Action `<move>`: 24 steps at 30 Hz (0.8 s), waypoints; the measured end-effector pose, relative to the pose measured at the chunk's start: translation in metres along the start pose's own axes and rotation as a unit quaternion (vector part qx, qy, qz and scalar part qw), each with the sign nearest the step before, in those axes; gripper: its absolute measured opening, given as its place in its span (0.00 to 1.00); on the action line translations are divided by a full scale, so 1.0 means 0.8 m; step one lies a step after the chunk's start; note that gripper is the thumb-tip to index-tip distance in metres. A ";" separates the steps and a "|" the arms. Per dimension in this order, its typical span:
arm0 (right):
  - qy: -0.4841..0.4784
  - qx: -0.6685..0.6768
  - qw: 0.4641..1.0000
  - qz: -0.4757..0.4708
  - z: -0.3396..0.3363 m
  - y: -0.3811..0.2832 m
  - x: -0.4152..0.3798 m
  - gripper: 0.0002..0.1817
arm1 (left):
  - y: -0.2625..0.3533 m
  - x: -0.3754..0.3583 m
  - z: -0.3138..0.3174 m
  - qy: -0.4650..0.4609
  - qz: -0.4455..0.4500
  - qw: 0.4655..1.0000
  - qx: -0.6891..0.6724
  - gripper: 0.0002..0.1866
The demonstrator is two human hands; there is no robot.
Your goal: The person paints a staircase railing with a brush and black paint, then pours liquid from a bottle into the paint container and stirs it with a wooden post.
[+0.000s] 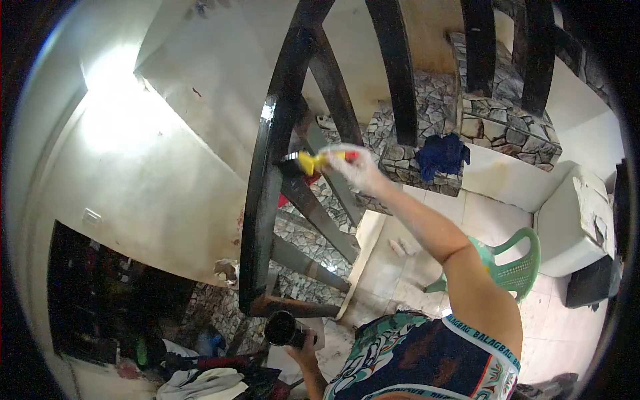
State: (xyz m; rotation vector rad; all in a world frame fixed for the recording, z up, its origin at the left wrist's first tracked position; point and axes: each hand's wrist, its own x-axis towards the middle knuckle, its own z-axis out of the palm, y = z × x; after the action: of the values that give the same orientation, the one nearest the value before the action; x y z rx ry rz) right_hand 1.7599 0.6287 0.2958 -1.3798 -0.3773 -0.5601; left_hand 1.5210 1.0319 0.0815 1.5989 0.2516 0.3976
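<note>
At 6 to 7 o'clock from the middle of the view, a round black container is held below the foot of the dark rail, its mouth turned towards the camera. The inside looks black all through; I cannot tell how full it is or where its contents end and the wall begins.

The left hand has its grip closed around the container's 3 to 4 o'clock side. The right hand has its grip closed on the handle of a brush, which lies just off the middle at 11 o'clock. The brush is yellow, with a red part at the handle end; its bristles point to 9 o'clock and appear to touch the dark rail, beside a slanting baluster.

The right arm reaches out from 4 to 5 o'clock, bent a little at the elbow, the hand somewhat blurred. The left forearm comes up from 6 o'clock, the hand well below the right one.

A dark blue cloth lies on the stone-faced steps at 2 o'clock, and a green chair stands between 3 and 4 o'clock.
</note>
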 end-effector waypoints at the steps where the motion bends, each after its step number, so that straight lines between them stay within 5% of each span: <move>1: 0.009 -0.026 0.999 -0.020 -0.013 0.004 0.026 0.17 | 0.011 -0.002 0.003 -0.010 0.019 1.000 0.023 0.22; 4: 0.094 0.072 0.993 -0.015 -0.046 0.006 0.091 0.18 | 0.034 -0.011 0.009 -0.020 0.041 0.997 0.054 0.23; 6: 0.158 0.030 0.982 -0.101 -0.067 -0.003 0.117 0.17 | 0.022 -0.010 0.008 0.004 0.009 1.000 0.023 0.23; 9: 0.232 0.151 0.953 -0.123 -0.077 -0.018 0.134 0.17 | 0.038 -0.014 0.007 0.007 0.107 0.984 0.141 0.23; 14: 0.155 0.064 0.981 -0.099 -0.040 0.034 0.110 0.14 | 0.067 -0.025 0.002 0.024 0.017 0.978 0.207 0.19; 18: 0.073 -0.145 0.983 -0.084 -0.002 0.019 0.034 0.15 | 0.027 -0.015 -0.016 0.007 0.012 1.000 -0.012 0.18; 22: 0.099 0.038 0.990 -0.091 -0.025 0.006 0.039 0.14 | 0.064 -0.019 -0.004 0.033 0.027 0.995 0.087 0.20; 24: 0.147 0.076 0.985 -0.053 -0.045 -0.011 0.065 0.15 | -0.003 0.001 -0.044 0.022 -0.003 0.996 0.083 0.22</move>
State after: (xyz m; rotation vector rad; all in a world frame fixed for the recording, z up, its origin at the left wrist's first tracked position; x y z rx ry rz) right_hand 1.7947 0.5848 0.3268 -1.1146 -0.2489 -0.7963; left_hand 1.5073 1.0647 0.0803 1.7533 0.3300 0.4151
